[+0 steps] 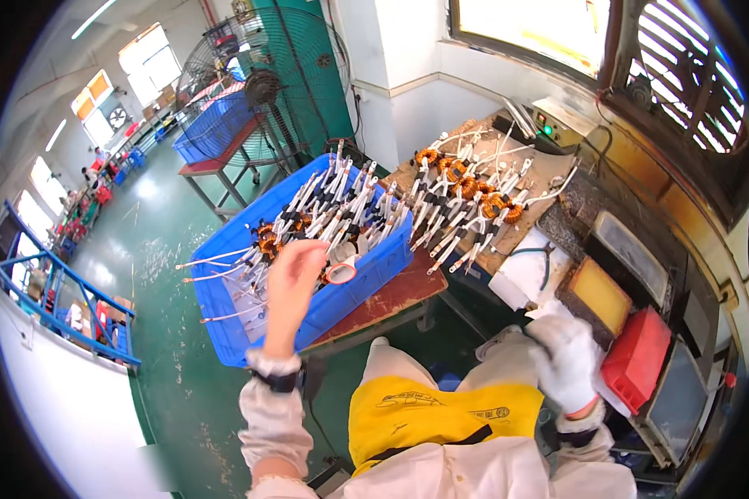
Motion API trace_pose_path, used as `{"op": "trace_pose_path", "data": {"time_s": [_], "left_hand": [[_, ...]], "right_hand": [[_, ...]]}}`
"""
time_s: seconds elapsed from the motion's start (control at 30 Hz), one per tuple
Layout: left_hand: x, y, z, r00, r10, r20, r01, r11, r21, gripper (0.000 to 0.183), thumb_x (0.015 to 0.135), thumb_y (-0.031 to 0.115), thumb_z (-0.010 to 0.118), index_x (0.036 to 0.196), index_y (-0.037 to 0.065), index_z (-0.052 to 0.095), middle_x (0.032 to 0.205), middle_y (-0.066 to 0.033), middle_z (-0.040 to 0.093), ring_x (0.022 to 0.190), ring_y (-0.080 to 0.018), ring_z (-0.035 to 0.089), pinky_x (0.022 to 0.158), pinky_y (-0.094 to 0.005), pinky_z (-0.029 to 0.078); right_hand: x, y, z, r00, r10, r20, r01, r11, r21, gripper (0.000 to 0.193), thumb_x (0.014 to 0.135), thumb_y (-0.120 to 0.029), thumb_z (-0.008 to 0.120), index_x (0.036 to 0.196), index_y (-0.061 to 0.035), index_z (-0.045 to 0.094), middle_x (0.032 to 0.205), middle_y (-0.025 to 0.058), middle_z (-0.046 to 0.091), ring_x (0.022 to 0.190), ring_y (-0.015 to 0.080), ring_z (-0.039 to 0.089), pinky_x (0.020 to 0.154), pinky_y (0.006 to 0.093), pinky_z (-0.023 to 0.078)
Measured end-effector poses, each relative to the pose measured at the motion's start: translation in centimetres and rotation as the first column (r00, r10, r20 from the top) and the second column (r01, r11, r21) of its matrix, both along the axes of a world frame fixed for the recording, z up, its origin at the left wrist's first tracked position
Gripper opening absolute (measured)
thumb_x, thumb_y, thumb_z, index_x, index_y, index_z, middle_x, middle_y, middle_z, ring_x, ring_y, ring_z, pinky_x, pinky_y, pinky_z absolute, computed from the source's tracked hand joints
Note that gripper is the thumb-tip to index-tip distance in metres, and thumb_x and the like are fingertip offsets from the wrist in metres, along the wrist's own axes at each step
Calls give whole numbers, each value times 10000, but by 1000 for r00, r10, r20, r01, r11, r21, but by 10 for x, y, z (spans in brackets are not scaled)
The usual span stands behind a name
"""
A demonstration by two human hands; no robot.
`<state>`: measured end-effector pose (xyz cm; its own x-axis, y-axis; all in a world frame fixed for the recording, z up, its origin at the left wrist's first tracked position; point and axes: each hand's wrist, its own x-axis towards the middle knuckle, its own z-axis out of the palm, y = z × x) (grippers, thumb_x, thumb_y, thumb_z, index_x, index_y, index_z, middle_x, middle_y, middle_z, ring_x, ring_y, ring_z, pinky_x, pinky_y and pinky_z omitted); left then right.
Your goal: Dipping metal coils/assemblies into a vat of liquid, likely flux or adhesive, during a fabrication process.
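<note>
The bare left hand (295,270) reaches into the blue crate (225,249) of wound coils (341,212); the gloved right hand (567,359) rests near the lap.

left hand (295,274) bare, raised well forward of the body, fingers curled inward, back of the hand toward the camera. left forearm rising steeply from the lower edge, wrapped in a pale sleeve cover gathered at the wrist over a dark cuff. right hand (564,359) in a white glove, held low and close to the lap, fingers loosely bent, grip not clear. right wrist banded in pink, forearm sleeved in white, elbow tucked in.
</note>
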<state>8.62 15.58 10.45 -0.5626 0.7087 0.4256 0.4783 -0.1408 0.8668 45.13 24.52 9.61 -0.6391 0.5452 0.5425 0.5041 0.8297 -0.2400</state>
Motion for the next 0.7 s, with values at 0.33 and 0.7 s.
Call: {"op": "trace_pose_path", "data": {"time_s": [0.33, 0.7], "left_hand": [[-91, 35, -130, 869, 240, -432, -384, 878, -286, 173, 838, 219, 552, 825, 47, 554, 759, -141, 583, 725, -284, 599, 605, -388, 470], [43, 19, -42, 954, -243, -177, 216, 963, -161, 125, 838, 28, 498, 950, 16, 552, 863, -122, 559, 679, -231, 587, 613, -313, 492]], "right_hand": [[-11, -14, -59, 984, 168, 56, -145, 946, -289, 166, 723, -116, 628, 886, -87, 641, 872, 71, 633, 870, 253, 578, 811, 364, 418], [-49, -2, -49, 978, 128, -164, -180, 915, -362, 216, 762, -158, 629, 959, -71, 626, 947, 89, 628, 906, 265, 570, 826, 358, 421]]}}
